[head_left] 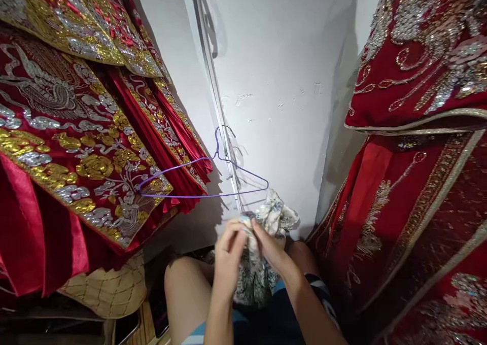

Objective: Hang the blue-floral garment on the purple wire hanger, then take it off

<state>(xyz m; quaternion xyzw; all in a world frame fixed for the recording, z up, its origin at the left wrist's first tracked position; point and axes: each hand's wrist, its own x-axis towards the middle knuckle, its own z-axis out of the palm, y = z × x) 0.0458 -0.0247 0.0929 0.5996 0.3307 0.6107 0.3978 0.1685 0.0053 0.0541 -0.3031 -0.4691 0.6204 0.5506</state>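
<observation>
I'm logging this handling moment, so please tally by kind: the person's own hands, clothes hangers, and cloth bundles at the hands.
Bare hands: 2 (left hand, right hand)
Thin purple triangular hanger: 1
Crumpled white and blue-grey patterned cloth bundle: 1
Total: 4

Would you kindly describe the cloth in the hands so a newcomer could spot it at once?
Start at the white wall and go down past the purple hanger to the left hand and right hand. Both hold the bunched cloth. Unlike the red embroidered clothes on either side, it is pale with a dark, blurred pattern.
</observation>
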